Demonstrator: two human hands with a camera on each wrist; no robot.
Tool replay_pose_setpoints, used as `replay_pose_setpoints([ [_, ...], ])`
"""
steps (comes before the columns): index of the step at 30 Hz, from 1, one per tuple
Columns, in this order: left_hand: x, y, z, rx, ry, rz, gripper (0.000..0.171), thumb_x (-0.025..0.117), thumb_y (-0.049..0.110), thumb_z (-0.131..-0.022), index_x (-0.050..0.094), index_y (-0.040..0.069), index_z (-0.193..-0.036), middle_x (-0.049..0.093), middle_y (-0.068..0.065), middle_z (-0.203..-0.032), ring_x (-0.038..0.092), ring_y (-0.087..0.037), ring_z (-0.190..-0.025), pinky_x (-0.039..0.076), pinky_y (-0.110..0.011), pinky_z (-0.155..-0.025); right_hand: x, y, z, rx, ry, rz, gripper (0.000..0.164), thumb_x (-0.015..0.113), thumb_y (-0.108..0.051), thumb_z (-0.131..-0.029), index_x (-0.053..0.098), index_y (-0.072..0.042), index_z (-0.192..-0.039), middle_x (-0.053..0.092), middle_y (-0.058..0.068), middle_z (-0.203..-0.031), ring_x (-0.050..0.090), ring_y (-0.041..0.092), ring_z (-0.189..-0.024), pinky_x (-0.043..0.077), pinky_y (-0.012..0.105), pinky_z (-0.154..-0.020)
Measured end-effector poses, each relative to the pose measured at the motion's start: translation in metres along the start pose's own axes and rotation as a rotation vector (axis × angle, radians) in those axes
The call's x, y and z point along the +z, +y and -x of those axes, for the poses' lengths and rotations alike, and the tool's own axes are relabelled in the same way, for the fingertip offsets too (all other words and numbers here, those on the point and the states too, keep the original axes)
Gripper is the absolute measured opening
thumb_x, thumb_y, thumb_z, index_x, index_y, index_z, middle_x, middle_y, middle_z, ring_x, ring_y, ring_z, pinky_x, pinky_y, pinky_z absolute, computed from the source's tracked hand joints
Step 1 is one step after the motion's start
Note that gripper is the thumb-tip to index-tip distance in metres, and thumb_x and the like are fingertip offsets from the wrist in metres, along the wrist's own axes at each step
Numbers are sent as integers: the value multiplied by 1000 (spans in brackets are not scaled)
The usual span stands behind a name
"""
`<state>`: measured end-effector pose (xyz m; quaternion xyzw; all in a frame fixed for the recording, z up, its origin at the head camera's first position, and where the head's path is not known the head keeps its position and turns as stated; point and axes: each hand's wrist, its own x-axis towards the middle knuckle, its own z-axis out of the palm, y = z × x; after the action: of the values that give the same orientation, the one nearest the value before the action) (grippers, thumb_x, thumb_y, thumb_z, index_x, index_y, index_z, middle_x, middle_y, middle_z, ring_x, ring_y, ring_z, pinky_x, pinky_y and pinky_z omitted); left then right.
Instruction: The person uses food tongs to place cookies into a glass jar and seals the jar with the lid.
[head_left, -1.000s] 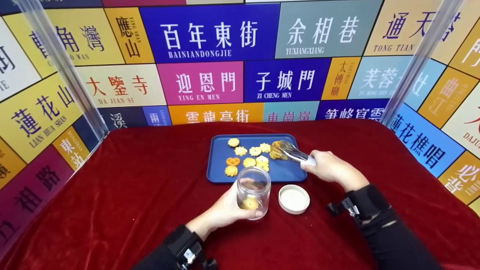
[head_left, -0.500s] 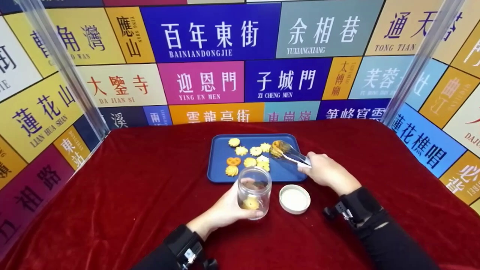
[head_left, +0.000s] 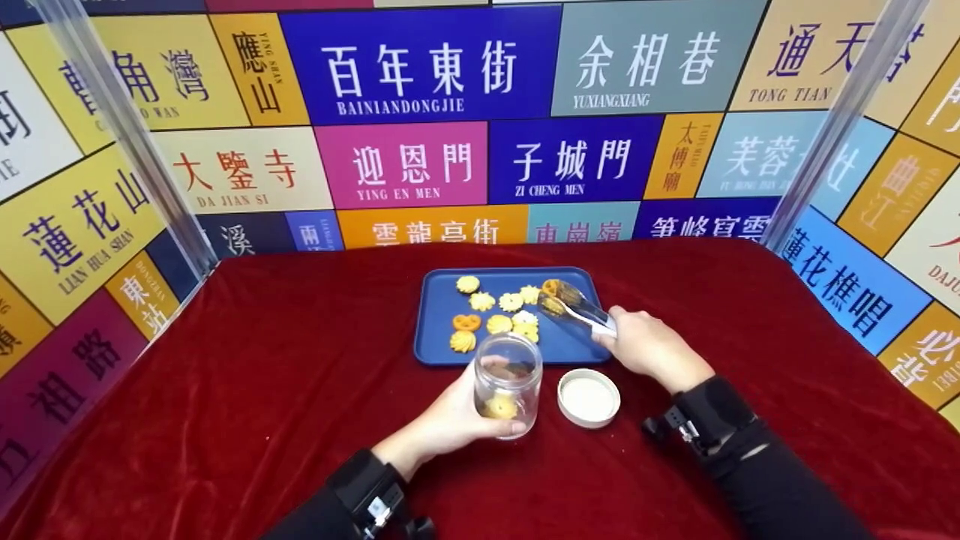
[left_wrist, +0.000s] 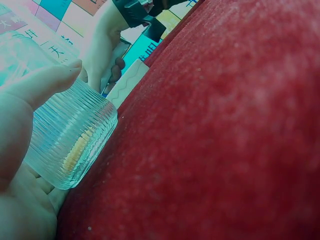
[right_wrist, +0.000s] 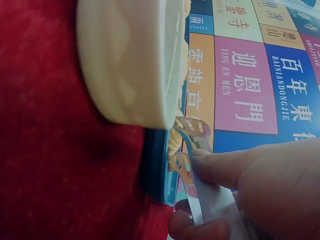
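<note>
In the head view my left hand [head_left: 446,420] grips a clear glass jar [head_left: 508,349], its mouth open at the top. One yellow cookie [head_left: 500,407] shows low inside; the ribbed jar wall [left_wrist: 75,115] and my left thumb fill the left wrist view. My right hand [head_left: 646,346] holds metal food tongs [head_left: 596,321], with their ends over cookies at the right part of a blue tray [head_left: 577,351]. In the right wrist view the slotted tong ends [right_wrist: 192,125] stand apart around a piped cookie [right_wrist: 175,141]. Whether they touch it, I cannot tell.
Several yellow flower-shaped cookies [head_left: 511,302] and a pretzel-shaped cookie [head_left: 466,322] lie on the tray. A cream round lid [head_left: 589,399] lies between jar and right forearm. Red cloth [head_left: 300,360] covers the table; panels with lettering [head_left: 420,67] stand behind.
My right hand has shifted slightly left and toward me, and the tongs have turned with it over the cookies at the tray's right. The left hand and jar stay put.
</note>
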<state>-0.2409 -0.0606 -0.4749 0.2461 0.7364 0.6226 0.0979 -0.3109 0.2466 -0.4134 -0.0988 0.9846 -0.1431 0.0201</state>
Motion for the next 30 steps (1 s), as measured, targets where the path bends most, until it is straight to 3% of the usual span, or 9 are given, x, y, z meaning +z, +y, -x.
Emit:
replay_pose_setpoints([
  [16, 1, -2, 0, 15, -15, 27, 84, 92, 11, -81, 43, 8, -149, 68, -6, -134, 64, -19, -122, 49, -39, -110, -14, 7, 2, -41, -12, -21, 30, 68, -35, -105, 65, -5, -106, 60, 10, -83, 60, 31, -82, 47, 45, -74],
  [30, 0, -1, -1, 6, -8, 14, 83, 92, 12, -81, 44, 10, -148, 68, -4, -133, 64, -18, -121, 48, -40, -110, -35, 12, 4, -48, -15, -57, 34, 65, -38, -106, 69, -7, -119, 62, 11, -88, 58, 30, -85, 44, 45, -77],
])
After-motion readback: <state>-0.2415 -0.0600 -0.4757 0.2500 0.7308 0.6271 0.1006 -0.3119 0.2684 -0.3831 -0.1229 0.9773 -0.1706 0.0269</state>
